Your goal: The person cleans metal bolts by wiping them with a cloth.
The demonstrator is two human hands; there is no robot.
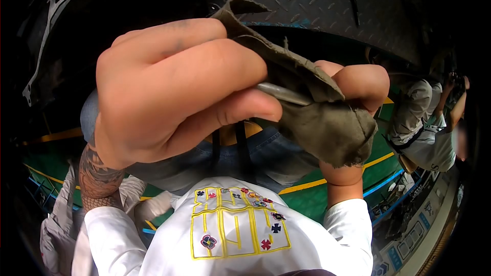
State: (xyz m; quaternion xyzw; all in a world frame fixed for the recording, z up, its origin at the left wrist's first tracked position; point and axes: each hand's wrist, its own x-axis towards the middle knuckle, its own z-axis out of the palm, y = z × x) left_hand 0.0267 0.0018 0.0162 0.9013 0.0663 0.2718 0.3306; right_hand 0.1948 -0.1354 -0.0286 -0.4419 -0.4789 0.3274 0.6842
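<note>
A thin grey metal rod [284, 93] is pinched between the thumb and curled fingers of my left hand [179, 82], close to the camera. The rod's other end runs into a fold of olive-green cloth [332, 130]. Behind the cloth, my right hand [362, 84] has its fingers bent round the fabric and partly hidden by it. One flap of the cloth rises beside the knuckles of my left hand, and a frayed lower part hangs below my right hand.
A dark diamond-plate metal surface [317, 2] lies ahead, with a dark bar [353, 2] on it. Another person [424, 122] is at the right. Pale garments [59, 225] show at the lower left. Yellow lines cross the green floor [307, 176].
</note>
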